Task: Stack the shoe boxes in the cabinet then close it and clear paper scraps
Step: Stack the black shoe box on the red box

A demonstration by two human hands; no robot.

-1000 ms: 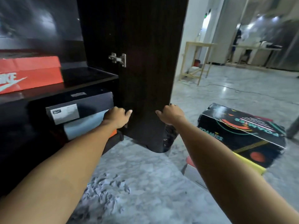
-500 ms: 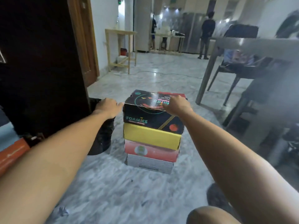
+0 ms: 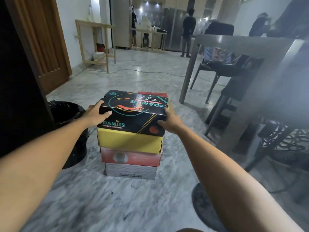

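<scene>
Black shoe box (image 3: 133,114) tops the floor stack, long axis running left-right, so left hand (image 3: 96,113) and right hand (image 3: 168,121) clamp opposite ends, fingers curled on.

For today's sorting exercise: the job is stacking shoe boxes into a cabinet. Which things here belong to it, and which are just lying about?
Job:
black box, gripped by left hand and right hand
yellow box
red box
grey box

Lying about:
bin
table
chair
</scene>
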